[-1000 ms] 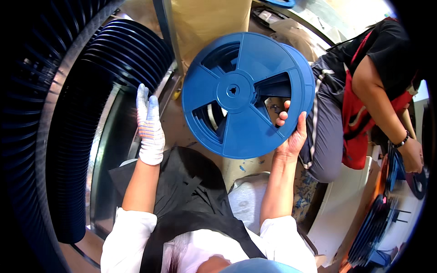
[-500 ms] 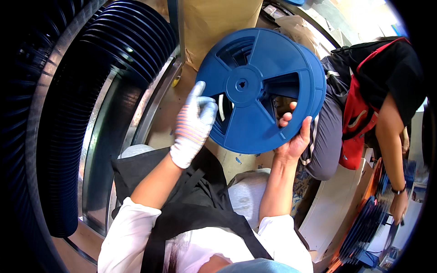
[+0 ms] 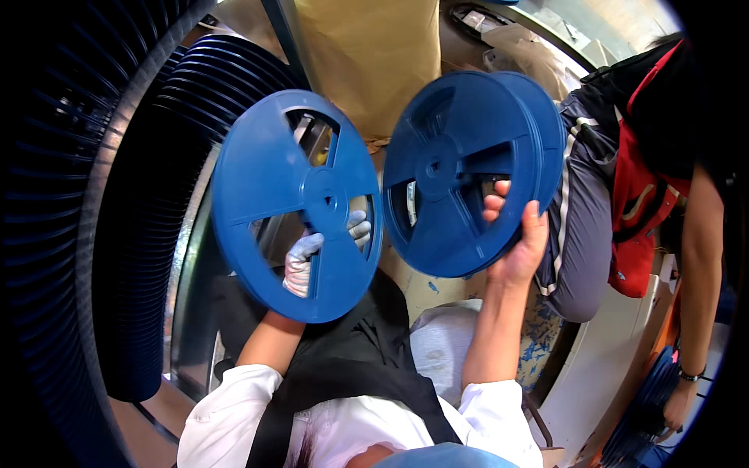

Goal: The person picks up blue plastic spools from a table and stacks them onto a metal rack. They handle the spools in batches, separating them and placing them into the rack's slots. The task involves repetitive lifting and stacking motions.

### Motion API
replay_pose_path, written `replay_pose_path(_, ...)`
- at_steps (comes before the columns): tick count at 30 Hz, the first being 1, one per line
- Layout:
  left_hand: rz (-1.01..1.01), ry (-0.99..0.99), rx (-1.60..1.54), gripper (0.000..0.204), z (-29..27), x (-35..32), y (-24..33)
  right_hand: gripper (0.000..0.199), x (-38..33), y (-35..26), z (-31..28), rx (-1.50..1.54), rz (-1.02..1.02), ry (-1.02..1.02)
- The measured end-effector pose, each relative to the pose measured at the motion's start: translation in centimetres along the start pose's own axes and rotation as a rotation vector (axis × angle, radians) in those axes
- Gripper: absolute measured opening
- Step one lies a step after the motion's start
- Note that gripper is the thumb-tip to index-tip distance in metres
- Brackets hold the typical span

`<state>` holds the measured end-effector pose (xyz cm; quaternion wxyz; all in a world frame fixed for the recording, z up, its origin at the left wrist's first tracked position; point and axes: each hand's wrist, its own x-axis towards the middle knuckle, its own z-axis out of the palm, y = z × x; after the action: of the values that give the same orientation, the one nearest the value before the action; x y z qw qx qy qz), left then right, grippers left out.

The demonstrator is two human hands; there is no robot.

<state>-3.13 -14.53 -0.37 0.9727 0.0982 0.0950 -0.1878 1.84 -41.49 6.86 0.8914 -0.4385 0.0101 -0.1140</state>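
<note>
Half a second ago one blue reel stack was held between both hands; now a single reel has come away to the left of the stack, and the two are apart with a gap between them. Gloved, the left hand sits behind the single reel, fingers curled through its lower window and pinching a spoke. Bare, the right hand cups the stack's lower rim, fingertips hooked through a window. To separate well, it seems wise to keep each reel gripped at a spoke near the hub and pull straight sideways, so the flanges do not catch. Each reel is a flat blue plastic disc with a small centre hole and three large wedge-shaped windows. Left of the single reel stand dark ribbed rolls; right of the stack another person bends over.
</note>
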Motion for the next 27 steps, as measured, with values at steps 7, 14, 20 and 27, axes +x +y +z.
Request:
replay_pose_path(7, -0.012, -0.119, -0.174, 0.079, 0.6, -2.0, 0.6, 0.038, 1.1, -0.9, -2.9, 0.179, -0.049, 0.111)
replay_pose_path(14, 0.005, -0.075, -0.102, 0.081, 2.0, -2.1, 0.0, 0.047, 0.5, -2.5, -5.1, 0.226, -0.087, -0.01)
replay_pose_path(20, 0.188, 0.195, 0.442, 0.055, 0.4, 0.2, -0.8, 0.047, 0.3, -1.5, -4.5, 0.05, -0.076, 0.119)
replay_pose_path(27, 0.233, 0.132, 0.609, 0.08, 3.4, 4.5, -2.5, 0.045, -1.2, -0.9, -1.9, -0.038, -0.209, 0.007)
